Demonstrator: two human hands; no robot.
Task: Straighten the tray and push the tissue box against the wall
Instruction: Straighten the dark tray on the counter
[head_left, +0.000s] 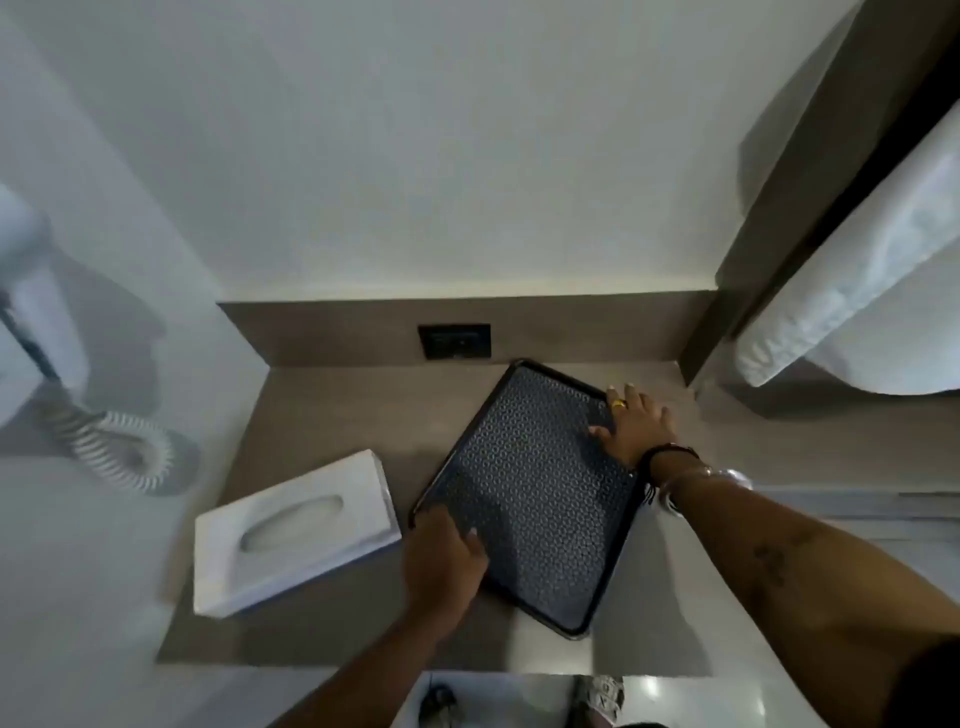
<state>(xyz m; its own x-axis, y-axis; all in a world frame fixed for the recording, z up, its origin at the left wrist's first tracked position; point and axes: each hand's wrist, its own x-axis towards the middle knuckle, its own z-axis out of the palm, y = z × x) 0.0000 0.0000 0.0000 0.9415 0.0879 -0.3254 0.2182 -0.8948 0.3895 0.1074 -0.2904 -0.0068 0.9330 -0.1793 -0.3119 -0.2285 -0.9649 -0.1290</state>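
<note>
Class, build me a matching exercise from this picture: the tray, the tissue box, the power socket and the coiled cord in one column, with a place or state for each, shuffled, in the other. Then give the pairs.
Column 1
1. tray
2. tissue box
3. power socket
4. coiled cord

Column 2
A. white, lying left of the tray
B. set in the back panel
C. dark, askew, both hands on it
D. hanging by the left wall

The left hand and right hand grip opposite edges of the tray.

Pairs: 1-C, 2-A, 3-B, 4-D
</note>
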